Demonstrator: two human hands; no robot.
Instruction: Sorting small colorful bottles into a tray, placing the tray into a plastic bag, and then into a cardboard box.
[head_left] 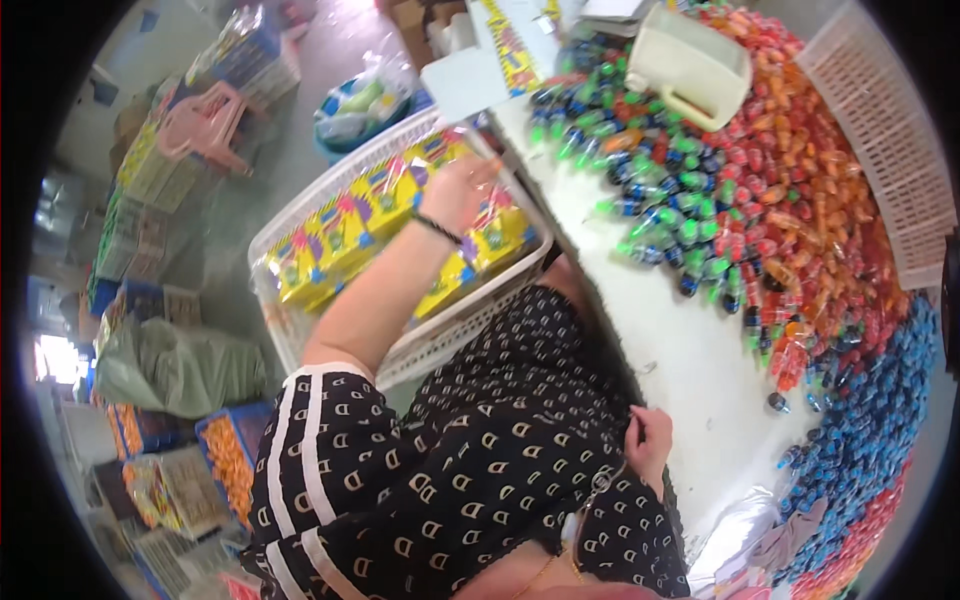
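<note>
Head view: left hand (462, 190) grasps a packet (490, 235) over the basket (330, 190); right hand (650, 440) curled empty at the white table (690, 360).

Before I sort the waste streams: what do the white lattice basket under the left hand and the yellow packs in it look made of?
The white lattice basket looks like moulded plastic: matte, with an even grid of holes. The yellow packs seem wrapped in clear glossy film, judging by glare and crinkles. The left hand rests on them.
</note>
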